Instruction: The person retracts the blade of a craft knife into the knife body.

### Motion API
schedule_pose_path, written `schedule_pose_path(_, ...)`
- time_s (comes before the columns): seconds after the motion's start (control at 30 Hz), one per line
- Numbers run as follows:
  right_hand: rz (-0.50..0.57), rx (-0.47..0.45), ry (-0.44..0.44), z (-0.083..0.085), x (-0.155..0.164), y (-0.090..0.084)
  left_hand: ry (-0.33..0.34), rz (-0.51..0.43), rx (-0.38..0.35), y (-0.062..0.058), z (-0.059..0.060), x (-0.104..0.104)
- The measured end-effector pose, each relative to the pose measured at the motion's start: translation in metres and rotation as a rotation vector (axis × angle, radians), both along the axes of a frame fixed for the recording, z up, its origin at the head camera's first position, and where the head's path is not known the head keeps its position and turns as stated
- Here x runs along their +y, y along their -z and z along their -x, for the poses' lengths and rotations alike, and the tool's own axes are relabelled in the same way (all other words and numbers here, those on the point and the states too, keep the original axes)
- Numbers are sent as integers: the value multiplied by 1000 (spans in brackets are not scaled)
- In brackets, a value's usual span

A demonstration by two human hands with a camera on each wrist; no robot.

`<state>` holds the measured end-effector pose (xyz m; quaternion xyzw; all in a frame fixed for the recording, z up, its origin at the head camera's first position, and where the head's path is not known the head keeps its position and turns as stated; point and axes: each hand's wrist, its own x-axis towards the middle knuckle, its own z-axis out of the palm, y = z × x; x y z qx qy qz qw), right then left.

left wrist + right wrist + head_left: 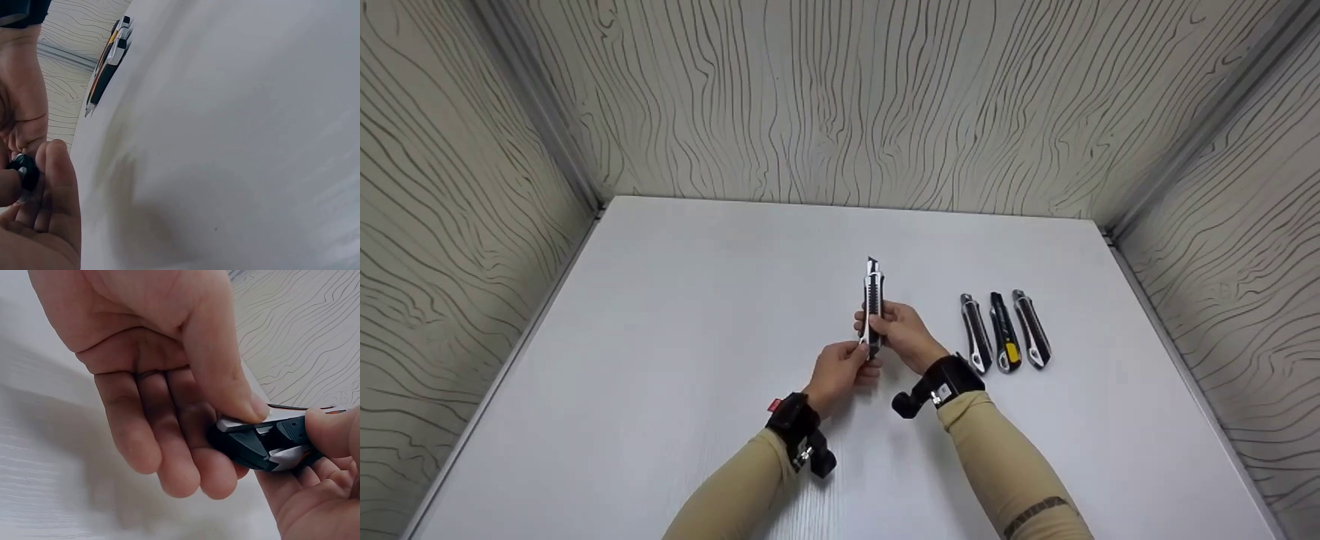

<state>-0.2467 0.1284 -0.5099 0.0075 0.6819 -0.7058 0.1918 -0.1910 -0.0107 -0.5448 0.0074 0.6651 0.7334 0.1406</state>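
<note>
- The right hand wraps the black-and-silver snap-off utility knife, held above the white table, tip pointing away.
- The left hand pinches its rear end — best kept steady, fingers off the blade.
- Three spare knives lie to the right.

A white table stands enclosed by 3 walls papered in wavy wood-grain lines, evenly lit.

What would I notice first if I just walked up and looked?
First, the black and silver utility knife held upright over the middle of the white table. The right hand grips its handle and the left hand pinches its lower end. Next, three more knives lie side by side on the table, to the right.
</note>
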Motion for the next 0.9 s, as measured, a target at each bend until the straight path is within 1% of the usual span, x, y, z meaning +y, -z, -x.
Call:
schedule_pose_path(0.13, 3, 3, -11, 0, 0, 0, -4, -18, -17, 2, 1, 0)
schedule_pose_path(0.33, -10, -2, -26, 1, 1, 1, -12, -26, -38, 1, 1, 0)
schedule_pose_path(0.63, -12, -1, -39, 2, 3, 2, -20, -26, -52, -2, 0, 0)
schedule_pose_path(0.9, -20, -2, -42, 1, 3, 1, -26, -26, -56, -1, 1, 1)
